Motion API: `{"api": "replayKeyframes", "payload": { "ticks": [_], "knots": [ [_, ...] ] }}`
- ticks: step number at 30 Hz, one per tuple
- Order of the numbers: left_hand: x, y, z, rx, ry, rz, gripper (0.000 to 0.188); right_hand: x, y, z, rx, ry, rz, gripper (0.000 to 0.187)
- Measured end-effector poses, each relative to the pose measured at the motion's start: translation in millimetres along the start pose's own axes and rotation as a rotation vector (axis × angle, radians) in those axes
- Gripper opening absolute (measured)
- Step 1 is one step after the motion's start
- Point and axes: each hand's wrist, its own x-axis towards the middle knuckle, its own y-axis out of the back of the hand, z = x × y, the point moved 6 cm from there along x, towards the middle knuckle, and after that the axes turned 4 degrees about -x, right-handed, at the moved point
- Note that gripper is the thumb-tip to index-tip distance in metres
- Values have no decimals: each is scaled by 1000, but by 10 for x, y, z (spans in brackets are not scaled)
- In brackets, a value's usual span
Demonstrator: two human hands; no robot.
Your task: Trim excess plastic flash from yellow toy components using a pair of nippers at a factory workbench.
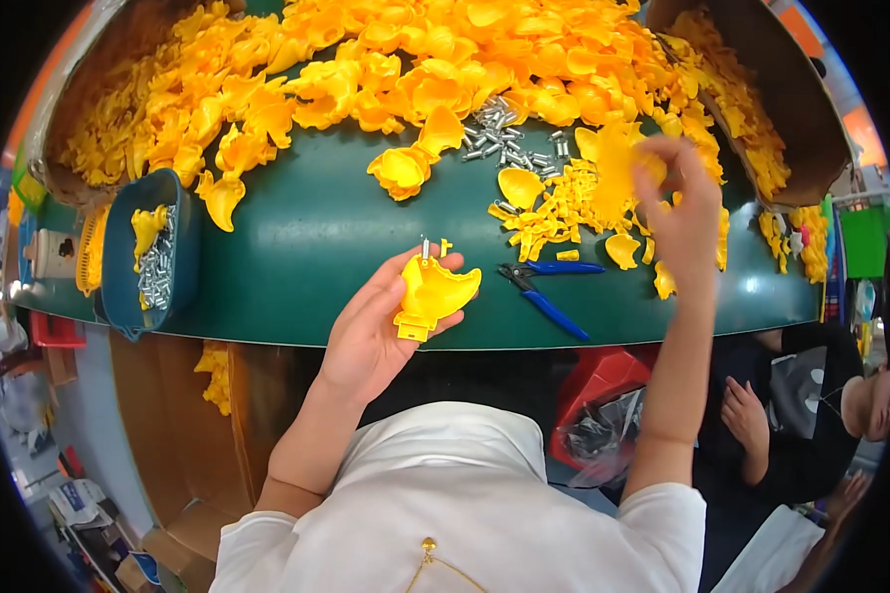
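My left hand (366, 321) holds a yellow plastic shell half (435, 292), curved to a point, with its hollow side up. A small silvery metal cylinder (425, 249) stands at the shell's top, and a tiny yellow piece (446, 246) shows near my fingertips. Over the heap of parts on the right, my right hand (680, 188) is raised and smeared by motion. At its fingers is a blurred yellow shell piece (615, 176), which appears gripped there. Below lie small yellow plastic parts (554, 212) and blue-handled cutters (554, 287) with their handles spread.
Yellow shells (435, 84) heap across the back of the green table (297, 267). Loose metal cylinders (504, 138) lie before them. A dark bin (121, 252) with more cylinders stands left. Cardboard boxes (791, 94) flank the heap. Another person (747, 415) sits at right.
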Motion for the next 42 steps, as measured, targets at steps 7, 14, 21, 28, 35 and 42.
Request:
{"api": "replayKeyframes", "payload": {
  "ticks": [7,14,21,28,35,42],
  "knots": [
    [-145,38,40,42,-49,-25,45,-818,-646,-631,-81,377,-66,37],
    [-284,212,120,-10,-155,34,41,-1102,-904,-704,-127,376,-263,39],
    [-268,252,102,-84,-145,1,40,-1136,-800,-690,-41,230,-488,53],
    [-254,229,72,-124,-168,-25,54,-1119,-817,-530,29,97,-329,55],
    [-306,67,89,244,-247,-37,80,-1158,-868,-811,847,-173,-390,57],
    [-306,43,61,269,-287,-91,78,-1234,-1011,-918,919,-166,-336,54]
  ]
}}
